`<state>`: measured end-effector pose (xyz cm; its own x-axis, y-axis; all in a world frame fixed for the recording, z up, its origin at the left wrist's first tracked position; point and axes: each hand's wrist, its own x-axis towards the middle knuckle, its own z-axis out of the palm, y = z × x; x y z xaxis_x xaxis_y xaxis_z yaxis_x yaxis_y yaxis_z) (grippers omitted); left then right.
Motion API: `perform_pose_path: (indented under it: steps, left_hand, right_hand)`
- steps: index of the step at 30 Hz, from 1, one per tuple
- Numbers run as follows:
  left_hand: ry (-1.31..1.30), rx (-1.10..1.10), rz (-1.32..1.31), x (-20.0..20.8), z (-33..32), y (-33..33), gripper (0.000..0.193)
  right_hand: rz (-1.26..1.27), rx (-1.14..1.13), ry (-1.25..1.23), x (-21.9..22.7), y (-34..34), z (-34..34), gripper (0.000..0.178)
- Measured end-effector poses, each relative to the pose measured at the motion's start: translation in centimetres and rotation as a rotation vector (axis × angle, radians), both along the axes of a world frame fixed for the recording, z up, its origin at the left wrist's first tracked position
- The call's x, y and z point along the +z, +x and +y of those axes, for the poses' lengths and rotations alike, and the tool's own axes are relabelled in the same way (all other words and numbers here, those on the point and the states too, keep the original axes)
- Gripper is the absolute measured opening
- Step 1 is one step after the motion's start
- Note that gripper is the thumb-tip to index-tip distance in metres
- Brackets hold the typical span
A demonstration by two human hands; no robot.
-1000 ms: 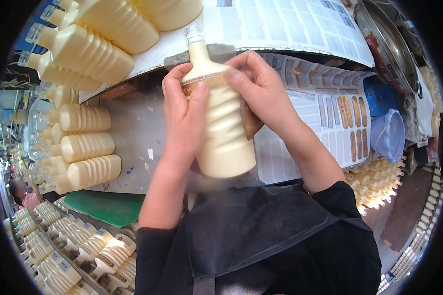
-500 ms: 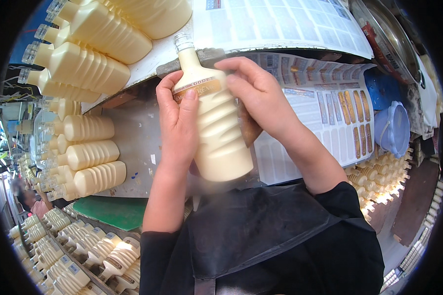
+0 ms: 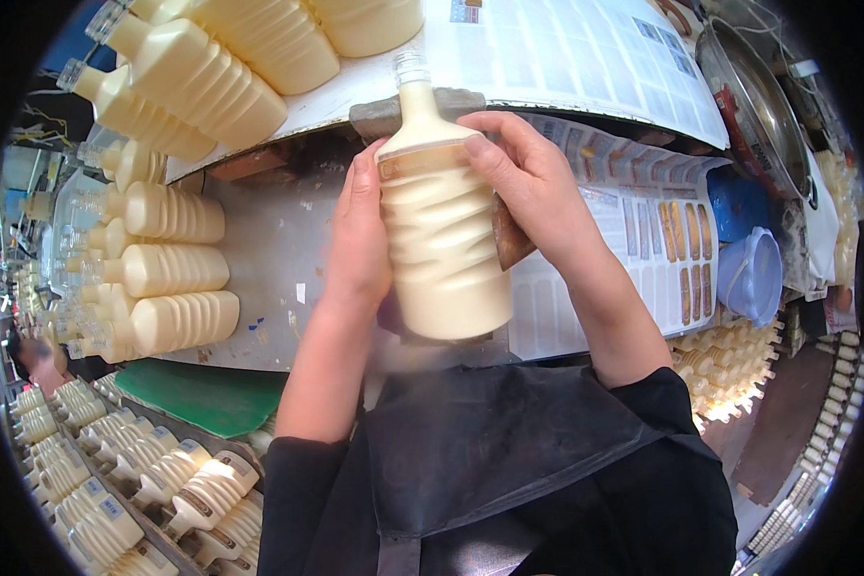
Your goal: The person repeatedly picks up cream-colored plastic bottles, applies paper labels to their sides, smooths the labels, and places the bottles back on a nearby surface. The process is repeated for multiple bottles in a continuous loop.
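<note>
A cream-coloured ribbed bottle (image 3: pixel 451 259) with a clear threaded neck lies in front of me, neck pointing away. Round its shoulder runs a gold-brown label band (image 3: pixel 427 160). My left hand (image 3: pixel 360 226) is closed along the bottle's left side, its thumb upright by the band's left end. On the right shoulder, my right hand (image 3: pixel 533 178) grips with the thumb pressed on the band's right end and the fingers curled above. The neck rests over a grey block (image 3: pixel 376 115); a brown block (image 3: pixel 515 240) shows beside the bottle's right side.
Sheets of gold labels (image 3: pixel 686 230) lie to the right, near a lilac bucket (image 3: pixel 751 276). A white label sheet (image 3: pixel 566 67) covers the shelf beyond. More cream bottles (image 3: pixel 178 269) stand at left; labelled ones (image 3: pixel 211 490) fill racks at lower left, by a green board (image 3: pixel 197 396).
The bottle has turned about its long axis, so the band's lettered part has rolled to the left. My left thumb has come off the label's front to the bottle's side; my right thumb presses the band.
</note>
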<state>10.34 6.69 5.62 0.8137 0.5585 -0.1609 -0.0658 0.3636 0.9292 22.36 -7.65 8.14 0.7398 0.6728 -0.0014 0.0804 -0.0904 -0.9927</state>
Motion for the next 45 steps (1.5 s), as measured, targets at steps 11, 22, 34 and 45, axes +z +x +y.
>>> perform_pose_path:
  steps: [11,22,34,45]
  left_hand:
    - [0.058,0.037,-0.043,-0.6,1.2,0.0,0.036]
    - [-0.059,0.034,-0.121,-1.2,0.7,-0.4,0.043]
    - [-0.105,-0.037,-0.038,-0.3,0.3,-0.4,0.045]
    - [-0.059,-0.040,-0.080,-1.0,0.4,-0.5,0.033]
  right_hand:
    - [0.263,0.012,0.124,-1.3,-0.2,0.3,0.039]
    - [0.217,-0.007,0.070,-1.0,-0.2,0.3,0.037]
    - [-0.024,-0.059,-0.152,0.2,-0.5,0.6,0.042]
    - [-0.078,-0.095,-0.182,0.1,-0.5,0.7,0.044]
